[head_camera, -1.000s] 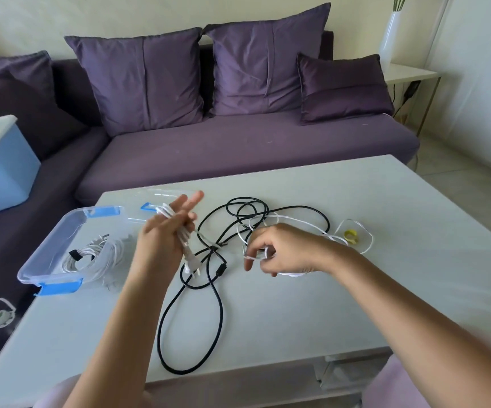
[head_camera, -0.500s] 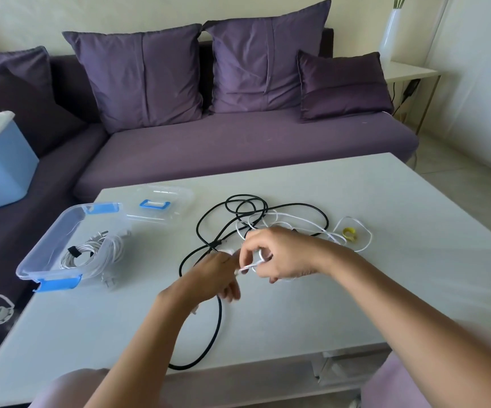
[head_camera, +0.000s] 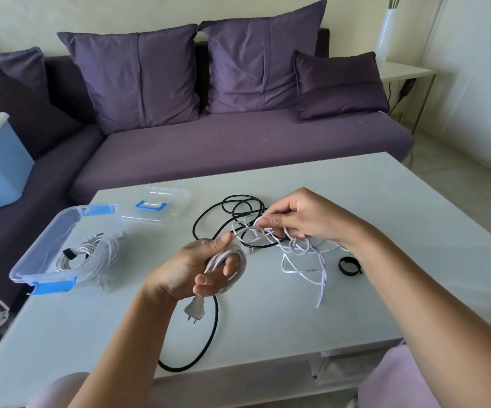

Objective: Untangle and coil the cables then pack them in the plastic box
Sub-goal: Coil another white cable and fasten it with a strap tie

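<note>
Since half a second ago, my hands have separated: my left hand has drawn back toward me and my right hand has lifted toward the far side of the table.

Item count: one plastic box, one lid, one black cable, one bundled cable inside the box, one white cable in work, one strap ring.

Left hand: fingers curled round several turns of the white cable; its plug hangs just below the palm. Right hand: thumb and fingers pinch the tangled white loops above the black cable. I cannot tell whether those loose strands are one cable or more. The box sits well left of both hands, with the lid behind it.
</note>
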`<state>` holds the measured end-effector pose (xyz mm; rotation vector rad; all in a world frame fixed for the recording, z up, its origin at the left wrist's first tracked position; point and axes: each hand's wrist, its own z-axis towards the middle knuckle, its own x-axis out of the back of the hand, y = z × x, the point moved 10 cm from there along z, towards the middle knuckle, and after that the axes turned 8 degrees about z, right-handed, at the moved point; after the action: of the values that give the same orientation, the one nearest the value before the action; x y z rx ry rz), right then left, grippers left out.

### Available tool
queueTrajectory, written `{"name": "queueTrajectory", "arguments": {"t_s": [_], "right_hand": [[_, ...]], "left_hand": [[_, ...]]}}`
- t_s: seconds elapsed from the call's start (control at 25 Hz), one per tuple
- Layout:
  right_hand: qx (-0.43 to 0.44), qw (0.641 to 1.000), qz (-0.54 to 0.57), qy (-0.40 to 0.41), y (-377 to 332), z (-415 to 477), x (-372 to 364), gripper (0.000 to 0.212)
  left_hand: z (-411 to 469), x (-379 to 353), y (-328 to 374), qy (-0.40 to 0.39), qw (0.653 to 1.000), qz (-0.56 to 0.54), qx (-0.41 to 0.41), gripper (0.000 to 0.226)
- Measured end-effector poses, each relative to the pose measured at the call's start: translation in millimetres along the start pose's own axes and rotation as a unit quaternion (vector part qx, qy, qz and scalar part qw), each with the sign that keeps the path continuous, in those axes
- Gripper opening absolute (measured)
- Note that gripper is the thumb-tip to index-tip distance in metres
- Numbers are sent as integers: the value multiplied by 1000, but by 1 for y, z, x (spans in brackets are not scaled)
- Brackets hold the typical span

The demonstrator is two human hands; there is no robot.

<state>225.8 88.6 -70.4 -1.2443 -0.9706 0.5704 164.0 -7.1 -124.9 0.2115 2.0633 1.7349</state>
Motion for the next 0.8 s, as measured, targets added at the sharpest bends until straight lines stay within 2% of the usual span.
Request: {"name": "queueTrajectory", "arguments": {"t_s": [0.16,0.28,0.36,0.48,0.6,0.68,0.8], "right_hand": [[-33,999,19,18,10,4,-1,26],[-63,996,61,19,15,5,-3,27],[-69,993,91,31,19,7,-2,23],[-18,998,38,56,15,9,-4,14],[100,991,-35,80,-3,10,-15,30],[175,971,-132,92,-14,7,-24,31],[182,958,-205,80,-11,9,-39,37]], "left_hand": [[-4,-7,15,-28,997,-20,-73,34],[-7,-23,19,-131,979,-142,-65,33],[-11,-26,22,-147,967,-204,-50,35],[-12,-21,28,-134,957,-250,-60,38],[-12,-13,31,-97,950,-287,-72,38],[-11,-7,34,-64,943,-313,-93,36],[-13,10,37,-3,919,-364,-149,34]]}}
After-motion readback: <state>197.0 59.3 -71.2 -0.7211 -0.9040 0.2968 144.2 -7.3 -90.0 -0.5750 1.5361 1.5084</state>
